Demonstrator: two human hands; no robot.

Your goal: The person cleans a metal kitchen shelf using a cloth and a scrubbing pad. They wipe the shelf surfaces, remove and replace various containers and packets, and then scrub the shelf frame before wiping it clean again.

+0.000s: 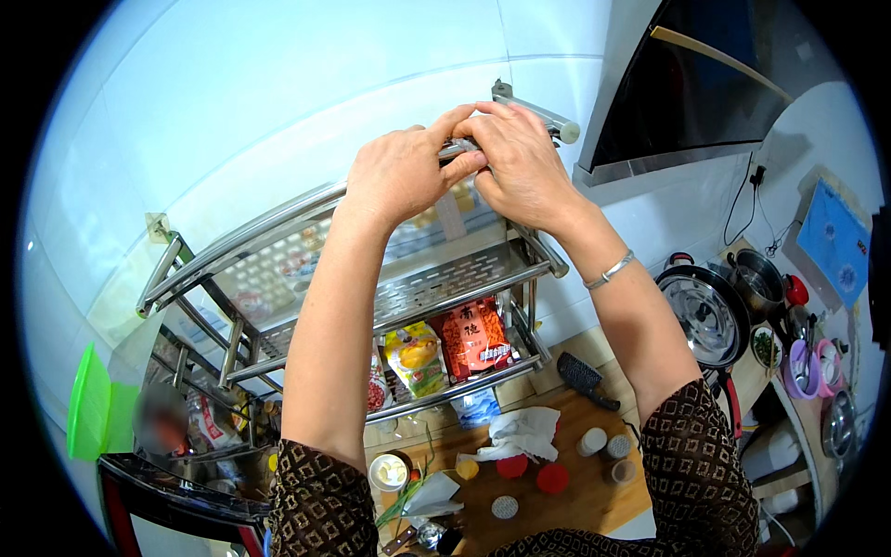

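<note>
Both hands are raised at the top bar of a wall-mounted stainless steel rack (271,214). My left hand (400,170) lies over the bar, its thumb pointing right along it. Close against it, my right hand (515,160) bends its fingers over the same bar, near the rack's right wall bracket (502,90). The fingers of both hands meet or overlap; whether something small is between them is hidden. Below is a perforated metal shelf (445,282). On a lower shelf stand a red seasoning packet (475,338), a yellow packet (415,356) and a partly hidden red-and-white one.
A wooden board (592,501) below bears jars, red lids, a white cloth (522,433) and scallions. A black brush (583,376) lies behind it. At right are a lidded wok (703,317), pots and bowls, under a range hood (696,90). A green plastic container (90,411) stands left.
</note>
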